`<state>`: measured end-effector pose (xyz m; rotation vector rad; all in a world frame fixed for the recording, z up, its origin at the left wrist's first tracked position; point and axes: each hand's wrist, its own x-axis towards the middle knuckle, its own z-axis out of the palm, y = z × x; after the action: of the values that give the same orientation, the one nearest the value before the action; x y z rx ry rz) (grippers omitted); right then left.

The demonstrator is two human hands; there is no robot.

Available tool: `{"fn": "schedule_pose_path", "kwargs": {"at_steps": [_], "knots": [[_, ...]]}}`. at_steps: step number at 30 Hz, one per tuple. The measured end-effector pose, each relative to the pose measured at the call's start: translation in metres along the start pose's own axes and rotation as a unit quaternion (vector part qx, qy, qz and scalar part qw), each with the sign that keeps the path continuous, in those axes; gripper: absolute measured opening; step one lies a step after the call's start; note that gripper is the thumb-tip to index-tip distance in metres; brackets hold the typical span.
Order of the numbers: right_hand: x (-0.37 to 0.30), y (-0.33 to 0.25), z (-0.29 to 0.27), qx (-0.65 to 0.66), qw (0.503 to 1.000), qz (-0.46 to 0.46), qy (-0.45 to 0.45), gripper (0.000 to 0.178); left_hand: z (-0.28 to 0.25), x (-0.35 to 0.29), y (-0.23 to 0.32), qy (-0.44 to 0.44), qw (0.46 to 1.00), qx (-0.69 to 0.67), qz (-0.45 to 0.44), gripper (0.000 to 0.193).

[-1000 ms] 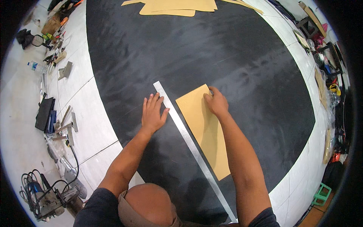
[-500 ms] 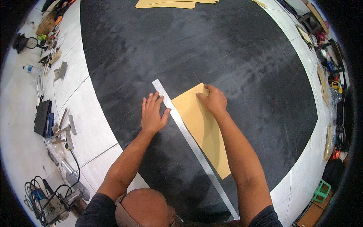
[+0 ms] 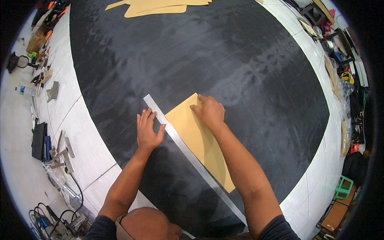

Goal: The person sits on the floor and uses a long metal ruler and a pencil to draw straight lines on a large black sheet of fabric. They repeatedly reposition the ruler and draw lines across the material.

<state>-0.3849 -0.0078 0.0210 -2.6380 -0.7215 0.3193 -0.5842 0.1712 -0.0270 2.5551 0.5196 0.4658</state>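
A long metal straightedge [image 3: 185,151] lies slantwise across a black sheet of material [image 3: 160,52]. My left hand [image 3: 149,132] rests at its upper part, fingertips on the metal and thumb spread toward its edge. Right beside the straightedge is a yellow-tan piece of card [image 3: 188,124], its left corner meeting the metal edge. Thumb and fingers of my right hand [image 3: 211,114] are closed on the card's upper right edge. My right forearm passes over part of the card's right side and shades it.
More tan card pieces [image 3: 160,9] lie at the far edge of the black sheet. White floor tiles [image 3: 90,132] surround it. Tools [image 3: 64,152] and a corded power tool [image 3: 52,224] line the left wall. A green plastic stool [image 3: 344,188] and assorted supplies stand along the right.
The whole view has shifted, so the scene sits farther left and slightly lower. Both hands stay in nearly the same places on the straightedge and card.
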Motion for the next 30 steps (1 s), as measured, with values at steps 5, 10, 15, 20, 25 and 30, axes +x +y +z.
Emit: {"fn": "schedule_pose_path", "kwargs": {"at_steps": [5, 10, 15, 20, 25, 30], "knots": [[-0.0013, 0.0001, 0.0006, 0.006, 1.0, 0.001, 0.007, 0.056, -0.0009, 0.0015, 0.001, 0.005, 1.0, -0.008, 0.006, 0.054], [0.0008, 0.0, 0.0003, -0.016, 1.0, -0.015, 0.0, 0.054, -0.0022, 0.0022, 0.0022, 0.003, 1.0, -0.001, 0.011, 0.05], [-0.0016, 0.002, 0.0047, -0.017, 0.999, -0.024, 0.026, 0.053, 0.0013, 0.0009, 0.0005, -0.007, 1.0, 0.018, 0.012, 0.048], [-0.0028, 0.0022, 0.0062, -0.003, 0.999, -0.027, 0.035, 0.054, -0.0018, 0.0022, -0.0006, -0.034, 0.999, 0.034, -0.001, 0.051], [-0.0014, 0.0031, 0.0062, -0.006, 1.0, -0.012, 0.012, 0.056, -0.003, 0.0031, 0.0007, -0.046, 0.999, 0.025, -0.003, 0.049], [0.0003, 0.0021, 0.0087, 0.002, 0.999, -0.018, 0.032, 0.055, -0.0031, 0.0041, -0.0028, -0.043, 0.999, 0.024, 0.006, 0.049]]}}
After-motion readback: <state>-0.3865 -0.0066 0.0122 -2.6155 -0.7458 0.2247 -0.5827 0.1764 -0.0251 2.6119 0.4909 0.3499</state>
